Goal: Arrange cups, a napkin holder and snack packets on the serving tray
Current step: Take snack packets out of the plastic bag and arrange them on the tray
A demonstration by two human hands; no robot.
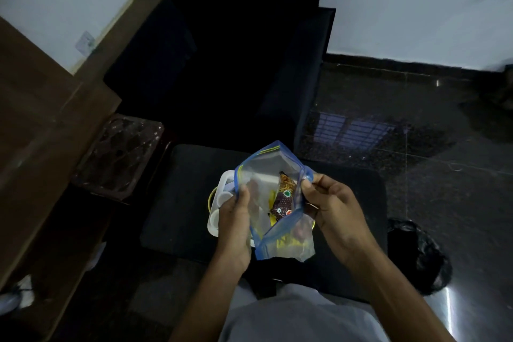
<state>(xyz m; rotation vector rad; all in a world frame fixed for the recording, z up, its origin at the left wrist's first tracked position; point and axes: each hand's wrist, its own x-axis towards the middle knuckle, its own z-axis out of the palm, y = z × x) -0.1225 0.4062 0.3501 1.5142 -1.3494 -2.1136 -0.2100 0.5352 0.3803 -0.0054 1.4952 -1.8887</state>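
Both hands hold a clear zip bag [263,175] open over the serving things; dim light.

Nearest, at the zip bag's left rim: left hand [236,222], fingers curled round the blue edge, gripping it. At the right rim: right hand [333,211], thumb and fingertips pinching the edge by the zip; mouth pulled wide. Inside the zip bag: brown snack packet [283,200] with red and green marks, upright; yellow packets [288,243] lower down, blurred. Under and left of the bag: white tray [228,176] holding white cups [223,198], partly hidden by the left hand. All sit on a black stool [180,203]. Right of the bag, on the floor: black plastic sack [416,253]. Left and further: clear moulded tray [119,153]. Beyond the bag: black armchair [236,64].
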